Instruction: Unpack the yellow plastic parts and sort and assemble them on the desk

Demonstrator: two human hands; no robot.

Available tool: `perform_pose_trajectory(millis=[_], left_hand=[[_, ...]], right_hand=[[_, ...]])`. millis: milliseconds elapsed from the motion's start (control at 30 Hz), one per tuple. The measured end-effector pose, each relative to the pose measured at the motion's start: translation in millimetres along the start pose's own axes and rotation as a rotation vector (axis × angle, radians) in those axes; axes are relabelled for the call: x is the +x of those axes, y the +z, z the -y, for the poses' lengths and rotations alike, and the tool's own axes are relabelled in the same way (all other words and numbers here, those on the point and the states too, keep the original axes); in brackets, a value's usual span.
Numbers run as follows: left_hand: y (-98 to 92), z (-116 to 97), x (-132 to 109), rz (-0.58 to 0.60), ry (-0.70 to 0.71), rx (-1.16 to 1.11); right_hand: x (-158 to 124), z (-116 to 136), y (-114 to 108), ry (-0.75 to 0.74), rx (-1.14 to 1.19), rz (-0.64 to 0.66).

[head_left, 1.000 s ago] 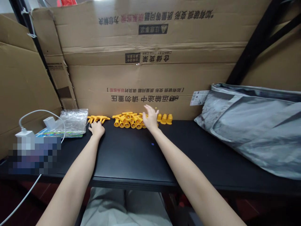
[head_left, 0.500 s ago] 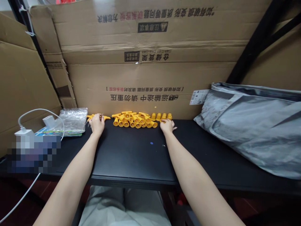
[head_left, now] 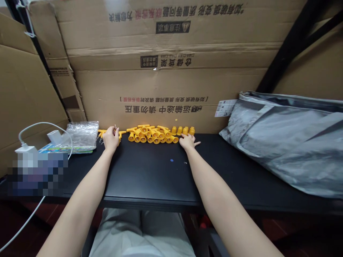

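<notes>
My left hand (head_left: 110, 140) is closed in a pinch at the back left of the black table. A small coppery wire piece (head_left: 115, 128) pokes out above its fingertips. Orange-yellow branched plastic pieces (head_left: 122, 132) show on either side of this hand, some with thin wire ends. To its right lies a pile of yellow bell-shaped pieces with stems (head_left: 153, 135), cup mouths towards me. My right hand (head_left: 188, 141) is at the pile's right end, fingers bent, little finger sticking out; what its fingertips hold is hidden. Just behind it stand several small yellow cups (head_left: 179, 130).
A large cardboard sheet (head_left: 166, 84) stands behind the table (head_left: 150, 171). On the right slumps a grey fabric bag (head_left: 284, 142). Bubble wrap (head_left: 81, 134), a white charger (head_left: 26, 155) and its cable lie left. A small blue dot (head_left: 172, 160) is on the tabletop.
My right hand has shifted slightly left, and the yellow piece at its fingertips no longer shows. The left hand stays nearly in place, with more of the coppery wire visible. The view has tilted slightly.
</notes>
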State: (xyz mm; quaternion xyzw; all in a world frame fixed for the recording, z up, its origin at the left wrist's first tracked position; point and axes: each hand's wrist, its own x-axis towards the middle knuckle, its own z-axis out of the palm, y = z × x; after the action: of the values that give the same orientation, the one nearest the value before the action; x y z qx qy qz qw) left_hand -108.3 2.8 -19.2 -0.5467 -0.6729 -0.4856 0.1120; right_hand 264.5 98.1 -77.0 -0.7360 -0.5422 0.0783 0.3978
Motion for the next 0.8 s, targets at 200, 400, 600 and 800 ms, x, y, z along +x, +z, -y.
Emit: perform_pose_trajectory(millis=[200,400,600,800], left_hand=[[0.7,-2.9,-1.8,-0.008,-0.032,-0.097],[4.7,-4.0,-5.3,0.102,-0.003,-0.117],[5.1,-6.6,-6.1,0.177,-0.007,-0.153],[4.6,-9.4,-8.2,0.221,-0.053,-0.255]], right_hand=[[-5.1,4.3,-5.0,0.018,0.109,-0.18],[-9.7,8.2,-8.7,-0.048,0.182,-0.29],[-20.3,15.9,-17.9,-0.083,0.221,-0.278],[-24.3,31.6,-33.8,-0.174,0.29,-0.345]])
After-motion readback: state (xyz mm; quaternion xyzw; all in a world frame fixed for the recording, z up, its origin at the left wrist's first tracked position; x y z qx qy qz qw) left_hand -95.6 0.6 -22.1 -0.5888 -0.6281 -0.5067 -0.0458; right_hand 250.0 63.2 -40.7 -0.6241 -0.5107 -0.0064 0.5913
